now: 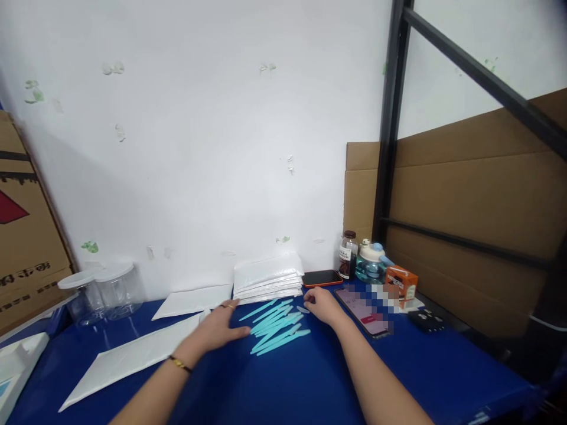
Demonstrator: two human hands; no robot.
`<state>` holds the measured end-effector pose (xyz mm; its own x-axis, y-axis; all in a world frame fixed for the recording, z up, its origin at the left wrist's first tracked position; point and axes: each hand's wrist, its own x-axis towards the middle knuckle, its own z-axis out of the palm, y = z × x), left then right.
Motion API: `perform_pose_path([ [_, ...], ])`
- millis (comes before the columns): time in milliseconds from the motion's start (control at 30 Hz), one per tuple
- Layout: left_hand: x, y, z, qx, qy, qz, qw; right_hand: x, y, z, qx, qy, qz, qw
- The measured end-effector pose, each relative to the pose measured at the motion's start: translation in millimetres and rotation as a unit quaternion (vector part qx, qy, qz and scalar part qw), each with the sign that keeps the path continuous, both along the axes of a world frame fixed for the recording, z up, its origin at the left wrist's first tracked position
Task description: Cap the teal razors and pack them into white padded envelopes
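Several slim turquoise sticks [277, 327] lie in a loose, fanned pile on the blue table, between my two hands. My left hand [219, 326] is at the pile's left side, thumb and fingers apart, with the thumb close to the stick ends. Its fingers reach over the near end of a long white padded mailer [133, 357]. To the right of the pile, my right hand [323, 304] has its fingers curled in; what they hold, if anything, is hidden. A small pale, translucent piece [303, 310] lies just left of its fingertips.
Behind the sticks are stacked white mailers [268, 277] and another mailer [192, 300]. Rightward are an orange-edged phone [322, 278], a lit phone [363, 313], a dark bottle [348, 257], a water bottle [371, 265] and an orange box [401, 284]. Clear jars [116, 292] stand left.
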<state>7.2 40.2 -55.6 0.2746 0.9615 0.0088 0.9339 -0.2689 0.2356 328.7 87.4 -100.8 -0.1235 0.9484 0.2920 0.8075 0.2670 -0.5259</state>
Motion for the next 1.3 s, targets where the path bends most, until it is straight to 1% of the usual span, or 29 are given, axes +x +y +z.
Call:
perform_pose_path([
  [67,48,1,-13.4,-0.016,-0.014,0.007,1.0,-4,-2,-1.5,0.001,-0.006,0.023,1.0],
  [133,86,2,-25.1,0.003,0.001,0.018,1.0,-8,-4,-2.4,0.009,-0.016,0.043,0.999],
  [167,99,3,-29.9,0.017,0.009,0.021,1.0,-9,-3,-2.8,0.011,-0.023,0.043,0.999],
  [233,111,4,-36.5,0.031,0.02,0.018,0.999,-8,-1,-3.4,0.008,-0.035,0.019,0.999],
  [300,109,3,-39.2,0.031,0.023,0.001,0.999,-4,3,-4.1,-0.004,-0.045,-0.02,0.999],
  [400,93,-6,-39.0,0.02,0.022,-0.047,0.998,5,8,-5.8,-0.017,-0.054,-0.052,0.997],
  [533,73,-31,-40.4,0.001,0.015,-0.112,0.994,8,9,-8.3,-0.023,-0.051,-0.048,0.997],
  [633,74,-52,-42.0,-0.016,0.0,-0.152,0.988,0,10,-6.6,-0.028,-0.047,-0.027,0.998],
  [700,83,-60,-41.6,-0.025,-0.008,-0.168,0.985,-13,13,-2.0,-0.037,-0.049,0.005,0.998],
  [767,97,-63,-40.4,-0.026,-0.014,-0.171,0.985,-34,17,5.2,-0.054,-0.059,0.054,0.995],
  [833,111,-62,-39.7,-0.02,-0.022,-0.17,0.985,-60,21,13.4,-0.076,-0.076,0.113,0.988],
  [900,122,-60,-40.0,-0.009,-0.034,-0.17,0.985,-89,22,20.5,-0.091,-0.091,0.157,0.979],
  [1000,130,-57,-41.3,-0.003,-0.052,-0.183,0.982,-124,22,26.1,-0.099,-0.107,0.19,0.971],
  [1067,127,-56,-41.5,-0.002,-0.058,-0.189,0.98,-132,23,26.3,-0.099,-0.113,0.19,0.97],
  [1100,122,-55,-41.2,-0.002,-0.055,-0.185,0.981,-130,24,25.7,-0.099,-0.116,0.184,0.971],
  [1167,105,-51,-40.1,-0.004,-0.04,-0.166,0.985,-113,27,23.1,-0.097,-0.118,0.158,0.976],
  [1233,83,-44,-39.0,-0.009,-0.019,-0.148,0.989,-83,30,19.2,-0.089,-0.114,0.117,0.982],
  [1300,59,-37,-38.6,-0.009,-0.008,-0.143,0.99,-50,31,14.4,-0.089,-0.105,0.077,0.987],
])
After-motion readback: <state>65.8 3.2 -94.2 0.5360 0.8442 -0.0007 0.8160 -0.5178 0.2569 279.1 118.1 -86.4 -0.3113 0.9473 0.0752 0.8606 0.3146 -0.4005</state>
